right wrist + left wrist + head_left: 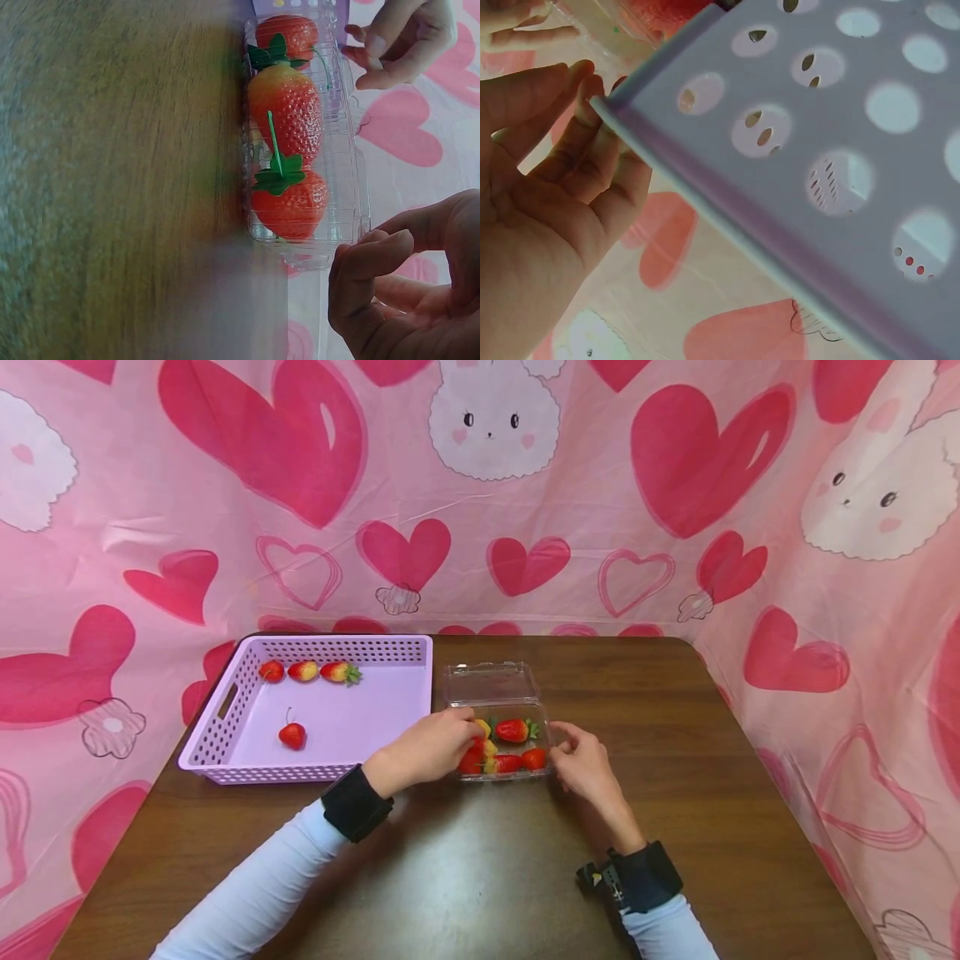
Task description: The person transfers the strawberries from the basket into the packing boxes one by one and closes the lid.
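Observation:
A clear plastic clamshell box (491, 685) stands on the table with its lid folded back, holding several strawberries (513, 730). Over the left rim of the box bend the fingers of my left hand (431, 745), close above a yellow-and-red strawberry (491, 748). In the left wrist view its fingertips overlap the purple basket's edge; I cannot tell what they hold. My right hand (588, 767) pinches the box's right rim between thumb and fingers, as the right wrist view shows. There, red strawberries (291, 206) with green leaves line the near wall.
Left of the box stands a purple perforated basket (375, 710). Three strawberries (303, 672) lie in a row at its back, and a red cherry-like fruit with a stem (292, 736) lies nearer the front. A pink heart-patterned cloth (480, 585) hangs behind the wooden table (675, 710).

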Demonstrator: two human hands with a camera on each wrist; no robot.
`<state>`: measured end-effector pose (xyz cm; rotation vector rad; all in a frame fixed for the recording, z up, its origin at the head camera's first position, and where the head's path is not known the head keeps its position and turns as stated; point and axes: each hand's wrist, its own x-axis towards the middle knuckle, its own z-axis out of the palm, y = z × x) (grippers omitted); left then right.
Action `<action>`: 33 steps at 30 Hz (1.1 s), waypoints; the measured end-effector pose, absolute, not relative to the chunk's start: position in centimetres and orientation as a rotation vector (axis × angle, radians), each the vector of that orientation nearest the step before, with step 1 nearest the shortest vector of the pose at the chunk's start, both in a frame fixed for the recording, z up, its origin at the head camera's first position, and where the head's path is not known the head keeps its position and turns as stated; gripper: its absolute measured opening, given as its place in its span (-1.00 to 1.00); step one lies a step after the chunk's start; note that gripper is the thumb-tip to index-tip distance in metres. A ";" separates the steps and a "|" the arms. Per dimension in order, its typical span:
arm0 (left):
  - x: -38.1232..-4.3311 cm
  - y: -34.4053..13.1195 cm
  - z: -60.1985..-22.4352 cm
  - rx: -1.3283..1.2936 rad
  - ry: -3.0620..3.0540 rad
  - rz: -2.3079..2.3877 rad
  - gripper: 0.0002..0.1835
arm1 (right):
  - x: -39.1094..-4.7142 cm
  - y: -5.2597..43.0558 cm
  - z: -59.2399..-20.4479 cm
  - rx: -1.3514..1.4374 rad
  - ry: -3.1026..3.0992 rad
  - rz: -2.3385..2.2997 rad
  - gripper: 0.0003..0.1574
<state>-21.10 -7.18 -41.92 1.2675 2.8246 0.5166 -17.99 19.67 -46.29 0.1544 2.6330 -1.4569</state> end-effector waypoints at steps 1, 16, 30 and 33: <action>-21.1 -7.2 -41.9 1.267 2.828 0.513 -0.79 | -18.0 19.7 -46.3 0.154 2.636 -1.458 -0.40; -21.5 -8.3 -41.7 1.198 2.834 0.527 -0.71 | -18.0 19.8 -46.4 0.157 2.629 -1.469 -0.41; -22.6 -10.2 -40.3 1.114 2.928 0.564 -0.75 | -17.9 19.8 -46.4 0.138 2.635 -1.465 -0.41; -22.9 -10.5 -40.1 1.103 2.932 0.591 -0.77 | -18.0 19.8 -46.5 0.142 2.644 -1.463 -0.41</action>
